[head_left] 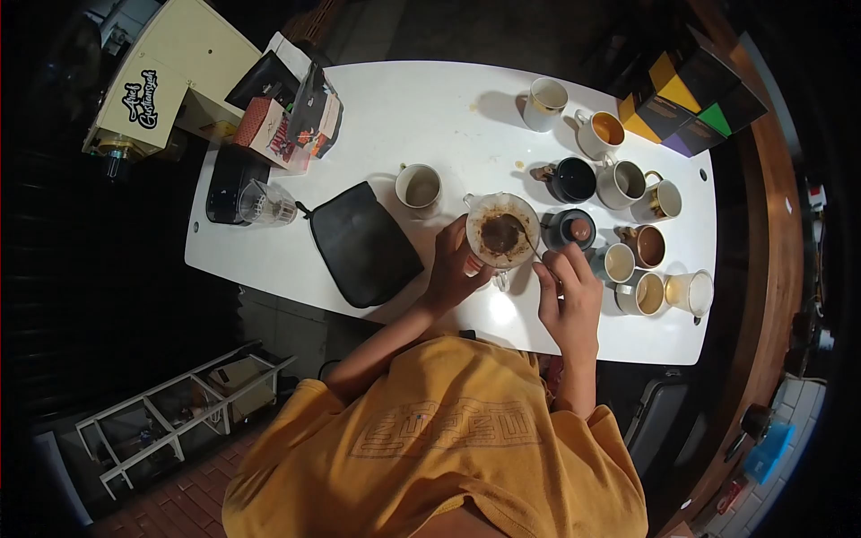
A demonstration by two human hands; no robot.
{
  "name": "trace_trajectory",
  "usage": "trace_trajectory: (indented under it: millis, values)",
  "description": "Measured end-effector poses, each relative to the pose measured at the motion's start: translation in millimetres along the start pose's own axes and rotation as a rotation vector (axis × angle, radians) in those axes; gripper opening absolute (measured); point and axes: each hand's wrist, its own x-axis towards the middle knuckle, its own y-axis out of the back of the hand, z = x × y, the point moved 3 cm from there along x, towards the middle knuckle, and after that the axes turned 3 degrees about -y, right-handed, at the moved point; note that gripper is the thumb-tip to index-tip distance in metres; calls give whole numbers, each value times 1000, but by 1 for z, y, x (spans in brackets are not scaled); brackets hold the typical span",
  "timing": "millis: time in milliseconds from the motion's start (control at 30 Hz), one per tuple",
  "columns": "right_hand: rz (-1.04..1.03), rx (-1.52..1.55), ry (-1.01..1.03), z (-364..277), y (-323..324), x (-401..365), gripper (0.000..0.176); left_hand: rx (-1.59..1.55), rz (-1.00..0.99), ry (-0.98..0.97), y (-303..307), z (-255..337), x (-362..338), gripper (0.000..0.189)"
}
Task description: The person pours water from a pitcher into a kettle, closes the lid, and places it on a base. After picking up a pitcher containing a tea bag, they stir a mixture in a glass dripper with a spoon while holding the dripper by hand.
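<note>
A glass coffee dripper point(502, 231) with wet brown grounds in its paper filter stands near the front edge of the white table point(430, 117). My left hand point(453, 267) is wrapped around its left side. My right hand point(567, 291) pinches a thin spoon point(531, 244) whose tip reaches into the grounds. A white cup point(419, 187) stands just left of the dripper, and a black pouch point(363, 242) lies further left.
Several mugs and cups, some holding coffee, crowd the right half of the table point(628, 224). Coloured boxes point(691, 99) sit at the far right corner. Coffee packets point(287, 121), a glass jug point(265, 204) on a black scale and a cream grinder point(157, 85) are at the left.
</note>
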Motion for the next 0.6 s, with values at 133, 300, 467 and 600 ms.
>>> trace_trajectory:
  millis: [133,300,467,600]
  values:
    - [-33,-116,66,2,-3,2,11,37,-29,-14,-2,-3,-2,67]
    - [-66,-38,27,6,-15,-1,10,26,-50,-12,-1,-5,-1,65]
    - [-57,175,-134,7,-17,-1,12,-14,-17,-6,0,-1,2,61]
    - [-62,297,-255,15,-17,-2,18,-21,-36,12,0,0,2,59]
